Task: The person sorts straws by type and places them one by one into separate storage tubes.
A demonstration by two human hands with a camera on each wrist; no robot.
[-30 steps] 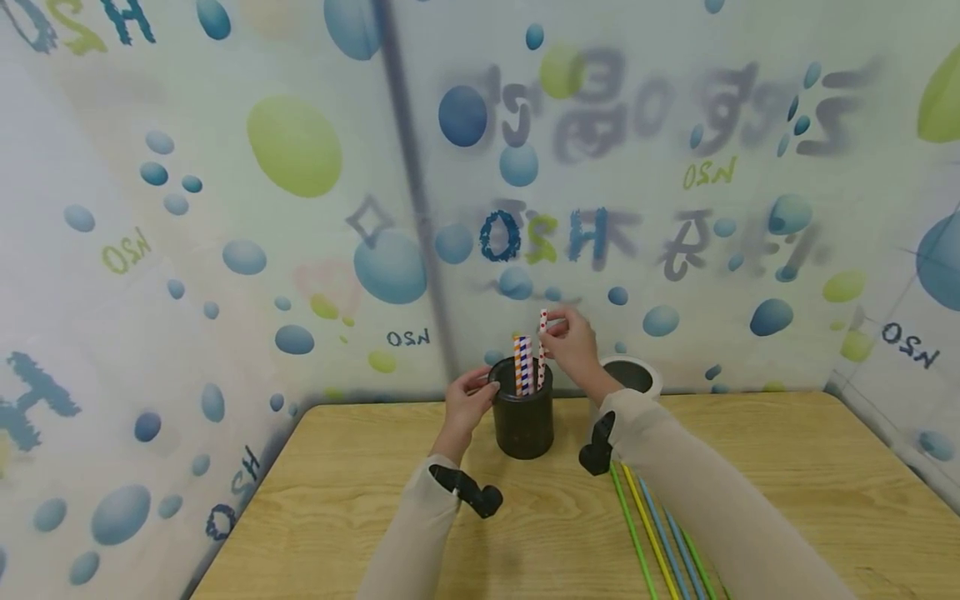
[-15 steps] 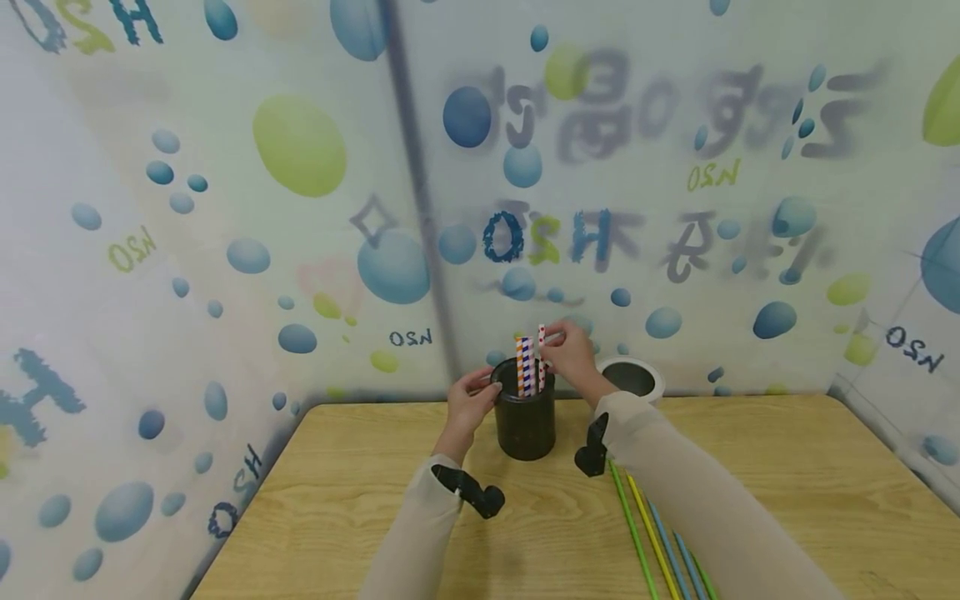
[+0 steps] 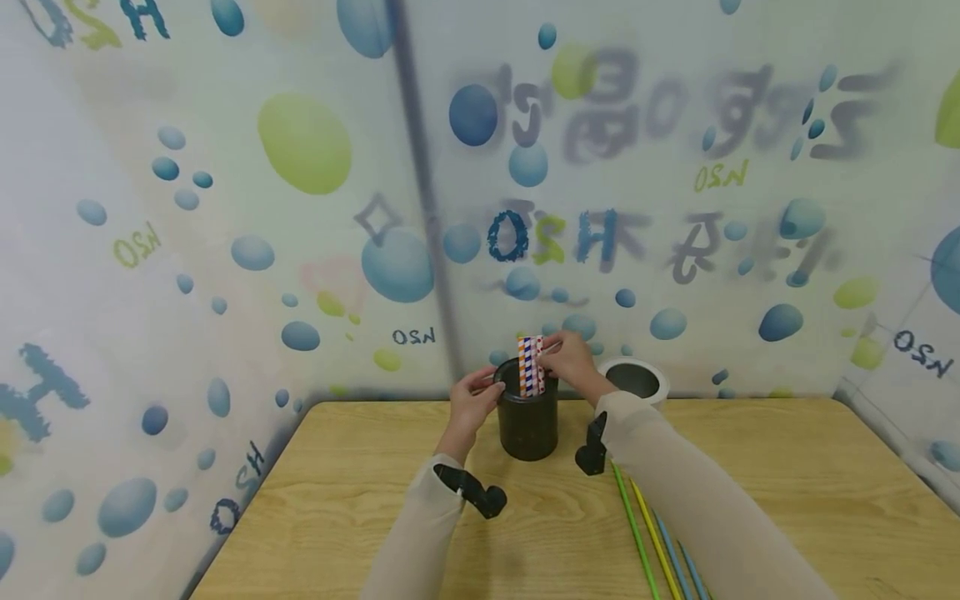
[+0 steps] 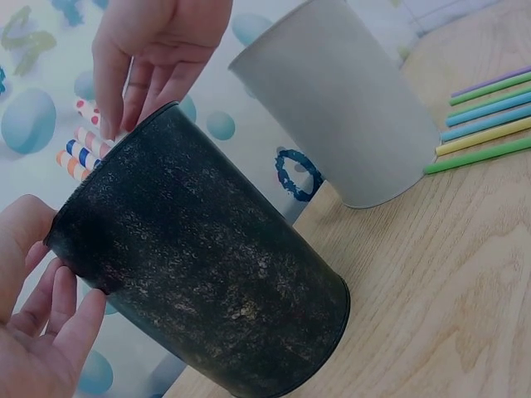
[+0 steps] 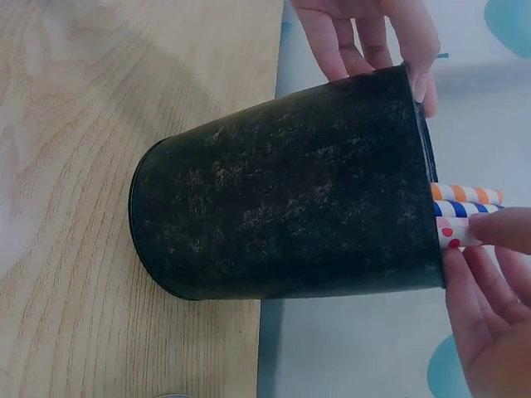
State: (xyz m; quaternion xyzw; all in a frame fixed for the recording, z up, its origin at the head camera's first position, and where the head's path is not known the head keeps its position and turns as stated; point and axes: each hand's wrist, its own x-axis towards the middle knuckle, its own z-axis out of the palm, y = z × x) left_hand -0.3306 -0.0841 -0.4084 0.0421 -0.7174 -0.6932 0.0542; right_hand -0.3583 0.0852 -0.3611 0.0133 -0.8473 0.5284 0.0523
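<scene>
A dark, mottled metal pot stands upright on the wooden table. My left hand grips its rim at the left, thumb at the edge and fingers against the outer wall. Striped paper straws in orange, blue and pink lean together inside the pot, their tops above the rim. At the rim's right side, my right hand pinches a white paper straw with red dots, which stands in the pot beside the striped ones. The lower ends of the straws are hidden by the pot wall.
A whitish pot with a dark inside stands just right of the dark one, partly behind my right arm. Long thin green, yellow and blue sticks lie on the table at the right. A patterned wall rises behind the table.
My right hand has moved down with the red-dotted straw, whose top is now level with the striped ones. The left hand keeps its hold on the dark pot's rim.
</scene>
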